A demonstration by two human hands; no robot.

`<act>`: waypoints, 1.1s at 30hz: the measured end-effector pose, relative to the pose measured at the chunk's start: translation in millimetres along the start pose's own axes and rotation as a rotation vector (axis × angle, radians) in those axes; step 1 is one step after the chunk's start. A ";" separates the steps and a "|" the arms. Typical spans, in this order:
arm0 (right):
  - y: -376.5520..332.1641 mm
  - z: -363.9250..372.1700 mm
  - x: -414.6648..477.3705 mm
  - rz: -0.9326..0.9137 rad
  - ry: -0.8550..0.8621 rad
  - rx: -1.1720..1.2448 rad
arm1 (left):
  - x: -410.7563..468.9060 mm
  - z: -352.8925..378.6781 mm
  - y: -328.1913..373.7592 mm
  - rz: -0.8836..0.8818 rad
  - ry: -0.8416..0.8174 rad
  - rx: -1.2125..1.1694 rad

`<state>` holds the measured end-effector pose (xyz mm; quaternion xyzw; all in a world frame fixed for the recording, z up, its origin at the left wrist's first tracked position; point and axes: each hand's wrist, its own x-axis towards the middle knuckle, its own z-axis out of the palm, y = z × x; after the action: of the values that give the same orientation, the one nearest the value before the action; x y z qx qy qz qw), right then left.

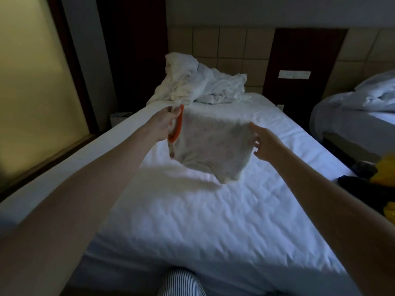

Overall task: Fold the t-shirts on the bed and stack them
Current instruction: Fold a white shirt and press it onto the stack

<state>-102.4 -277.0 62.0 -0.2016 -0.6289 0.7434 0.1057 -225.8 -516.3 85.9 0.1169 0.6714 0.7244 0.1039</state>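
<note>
Cotton-soft and light by our judgement, the pale t-shirt (213, 146) hangs limp above the bed (213, 227). Our left hand (166, 124) pinches its orange-trimmed edge; our right hand (268, 145) spreads loose-fingered, holding nothing, just beside the opposite edge, where it should take hold.

- No text, label, brand or number can be read anywhere.
- The t-shirt (213, 144) carries a faint print, too blurred to make out.

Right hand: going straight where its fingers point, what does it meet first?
Probably the side edge of the orange-trimmed t-shirt that the left hand holds up. The fingers of the right hand look almost on it; depth is unclear.
</note>
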 end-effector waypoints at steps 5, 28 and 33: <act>41.3 -17.4 -15.2 -0.029 0.043 -0.153 | -31.7 -10.1 -38.6 0.025 -0.036 0.333; 132.1 21.4 -13.9 -0.267 -0.195 -1.544 | -60.7 53.1 -153.3 0.304 -0.285 1.473; 164.7 16.1 28.8 -0.192 -0.174 -1.576 | -28.1 54.0 -204.5 0.081 -0.261 1.467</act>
<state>-119.4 -310.2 -101.8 -0.1031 -0.9899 0.0807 -0.0537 -183.7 -458.0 -114.9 0.2660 0.9598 0.0740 0.0516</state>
